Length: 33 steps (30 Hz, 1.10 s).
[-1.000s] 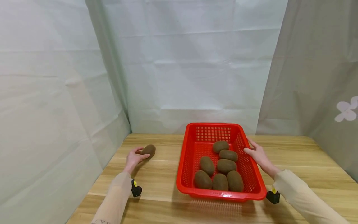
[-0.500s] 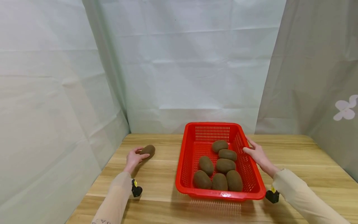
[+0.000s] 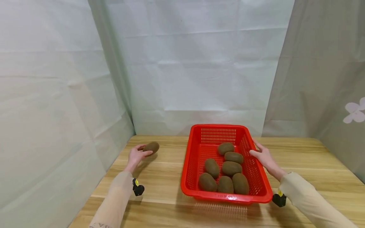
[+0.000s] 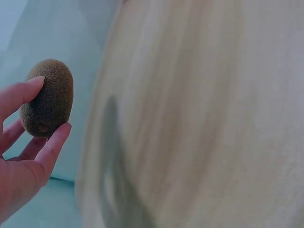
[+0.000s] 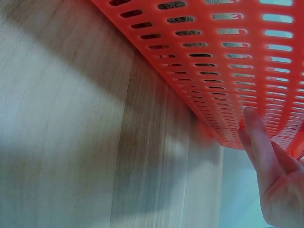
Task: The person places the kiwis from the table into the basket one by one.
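My left hand (image 3: 137, 155) pinches a brown, fuzzy kiwi (image 3: 152, 147) between thumb and fingers, at the left of the table. The left wrist view shows this kiwi (image 4: 50, 97) upright with the thumb on its face and fingertips at its lower end. Its shadow falls on the wood below. A red perforated plastic basket (image 3: 225, 198) stands right of centre, with several kiwis (image 3: 231, 168) inside, mostly toward its near and right side. My right hand (image 3: 265, 157) rests at the basket's right side, thumb at the rim and extended fingers along the outer wall (image 5: 228, 80).
The wooden table (image 3: 162, 183) runs back to a pale cloth curtain (image 3: 199, 69). More cloth (image 3: 57, 95) closes off the left, and a greyer curtain (image 3: 313, 79) with a pale flower hangs at the right. A small black camera sits under each wrist.
My left hand has raised the kiwi slightly off the table, and the kiwi has tilted. My right hand stays at the basket, which has not moved.
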{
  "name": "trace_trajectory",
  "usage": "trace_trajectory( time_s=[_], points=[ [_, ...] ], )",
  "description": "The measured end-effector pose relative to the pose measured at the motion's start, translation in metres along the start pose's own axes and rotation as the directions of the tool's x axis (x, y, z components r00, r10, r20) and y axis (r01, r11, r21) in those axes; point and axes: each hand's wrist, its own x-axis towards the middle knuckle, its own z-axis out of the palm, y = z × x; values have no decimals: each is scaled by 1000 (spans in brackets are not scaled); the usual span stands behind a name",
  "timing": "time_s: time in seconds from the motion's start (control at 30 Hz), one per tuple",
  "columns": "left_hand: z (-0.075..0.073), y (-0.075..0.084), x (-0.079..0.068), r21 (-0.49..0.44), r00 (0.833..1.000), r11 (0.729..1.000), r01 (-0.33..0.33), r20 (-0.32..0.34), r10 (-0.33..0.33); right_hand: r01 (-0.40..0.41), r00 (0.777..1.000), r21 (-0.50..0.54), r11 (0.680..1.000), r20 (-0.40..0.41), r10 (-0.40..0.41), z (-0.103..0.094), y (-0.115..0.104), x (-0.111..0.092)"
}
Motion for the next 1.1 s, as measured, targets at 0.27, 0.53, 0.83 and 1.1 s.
trace_trajectory(
  time_s=[0.27,0.53,0.83,1.1],
  points=[
    [2,-58,55,-102,996,992,-72,36,76,3,1000,-10,1000,1,-3,-1,2,0],
    [6,5,30,-52,976,989,-135,167,142,11,1000,-26,1000,-3,-11,-1,3,0],
    [15,77,4,69,956,987,-145,267,122,16,1000,-24,1000,-4,-16,0,3,1],
    [29,104,11,66,909,979,-191,390,151,15,1000,-20,1000,-3,-15,1,2,1]
  ],
)
